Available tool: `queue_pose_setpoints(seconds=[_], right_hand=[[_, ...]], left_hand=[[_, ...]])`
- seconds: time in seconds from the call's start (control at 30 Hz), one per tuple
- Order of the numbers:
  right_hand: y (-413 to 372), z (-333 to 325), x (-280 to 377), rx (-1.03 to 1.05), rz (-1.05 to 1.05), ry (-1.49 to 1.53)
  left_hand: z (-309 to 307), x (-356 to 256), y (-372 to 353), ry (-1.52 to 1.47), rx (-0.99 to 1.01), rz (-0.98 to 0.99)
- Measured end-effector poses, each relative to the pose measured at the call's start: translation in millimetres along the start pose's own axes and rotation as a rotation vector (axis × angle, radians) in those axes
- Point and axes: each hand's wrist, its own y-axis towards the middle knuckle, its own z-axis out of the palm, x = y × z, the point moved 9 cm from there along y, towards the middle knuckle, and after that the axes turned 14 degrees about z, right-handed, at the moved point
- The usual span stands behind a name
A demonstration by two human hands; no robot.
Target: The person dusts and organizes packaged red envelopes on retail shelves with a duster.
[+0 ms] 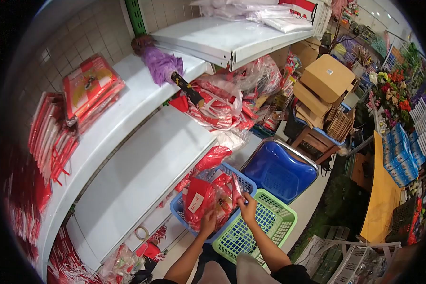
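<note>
Both of my hands are over a blue basket [176,206] filled with red items in clear plastic. My left hand [208,224] touches the wrapped red packets [199,201], one of which bears a white label; its fingers are partly hidden against the plastic. My right hand [247,207] pinches a thin red and white packet [236,189] at the basket's right side. A green basket [285,227] lies under my right forearm, overlapping the blue one.
Grey shelves [142,175] stand at the left, with red packets [92,87] and a purple feather duster [161,64] on top. A blue stool [281,170] is beyond the baskets. Cardboard boxes [329,78] are stacked behind it, and roll tape [142,232] sits low at the left.
</note>
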Motion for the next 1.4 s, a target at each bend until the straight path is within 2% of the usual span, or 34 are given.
queue_pose_setpoints(seconds=[0.07, 0.1, 0.13, 0.17, 0.23, 0.27, 0.33, 0.47, 0.53, 0.63, 0.67, 0.7, 0.83, 0.93, 1.07, 1.13, 1.23, 1.27, 1.33, 1.4], right_hand=[[-35, -8, 65, 0.132, -0.143, -0.116], [-57, -11, 92, 0.118, -0.431, -0.188], [-77, -10, 115, 0.223, -0.533, -0.205], [-94, -9, 132, 0.31, -0.566, -0.304], [-120, -9, 153, 0.399, -0.695, -0.287], [-124, -11, 160, 0.423, -0.689, -0.291], [-129, -15, 174, 0.475, -0.68, -0.3], [-134, -31, 233, 0.345, -0.744, -0.187], [-141, -23, 257, 0.405, -0.781, -0.197], [-143, -11, 273, 0.52, -0.873, -0.235], [-143, -9, 282, 0.536, -0.883, -0.216], [-145, -6, 294, 0.553, -0.89, -0.197], [-151, -20, 369, 0.36, -1.001, -0.129], [-136, -39, 433, 0.043, -0.99, 0.054], [-109, -11, 521, -0.268, -1.082, -0.178], [-74, 27, 539, -0.394, -1.029, -0.505], [-1, 81, 523, -0.383, -0.746, -0.826], [16, 91, 516, -0.355, -0.715, -0.839], [32, 106, 499, -0.287, -0.651, -0.855], [17, 86, 488, -0.195, -0.527, -0.681]], left_hand=[[9, 16, 5, -0.565, -0.008, -0.252], [14, 16, 7, -0.849, -0.01, -0.372], [17, -17, 2, -1.228, -0.007, -0.523], [9, -59, 4, -1.374, 0.129, -0.458], [-31, -143, -1, -1.207, -0.014, -0.232], [-47, -168, -3, -1.121, -0.085, -0.122], [-57, -185, -1, -1.185, -0.089, -0.063], [-81, -213, 3, -1.306, -0.101, 0.064], [-87, -257, -10, -1.429, -0.136, 0.086], [-111, -269, -14, -1.44, -0.092, 0.225], [-122, -290, -25, -1.384, -0.193, 0.24], [-132, -292, -27, -1.357, -0.21, 0.284], [-171, -301, -31, -1.287, -0.318, 0.376], [-192, -314, -30, -1.325, -0.312, 0.384], [-219, -328, -22, -1.37, -0.232, 0.507], [-234, -330, -17, -1.372, -0.238, 0.576], [-245, -353, -22, -1.41, -0.173, 0.615], [-247, -361, -24, -1.427, -0.142, 0.62], [-261, -347, -16, -1.381, -0.205, 0.643], [-276, -339, -17, -1.355, -0.248, 0.662]])
